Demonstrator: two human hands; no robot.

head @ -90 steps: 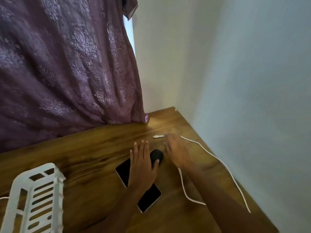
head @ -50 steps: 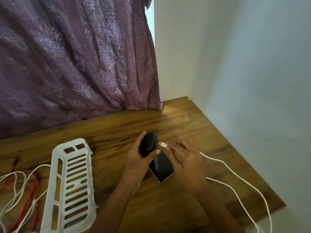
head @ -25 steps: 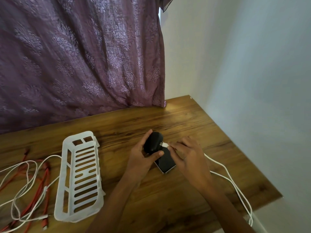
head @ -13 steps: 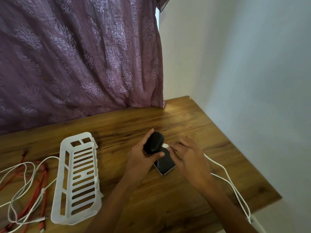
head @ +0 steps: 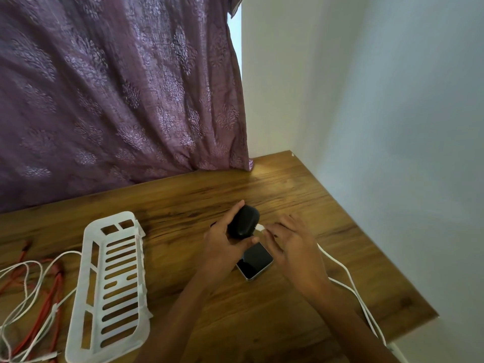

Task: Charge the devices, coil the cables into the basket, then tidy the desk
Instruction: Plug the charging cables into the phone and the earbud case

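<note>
Purple patterned curtain behind the wooden desk. At the desk's left, white slatted basket just beside a tangle of red and white cables. Toward the right edge, white charging cable trailing off the near side. Grips the black device in the left hand, just above the phone (screen dark, flat on the desk); pinches the cable's plug with the right hand, touching the device's side.

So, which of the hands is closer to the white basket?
Left. The left hand, gripping the case, is right of the basket; the right hand, pinching the cable, is farther right.
</note>
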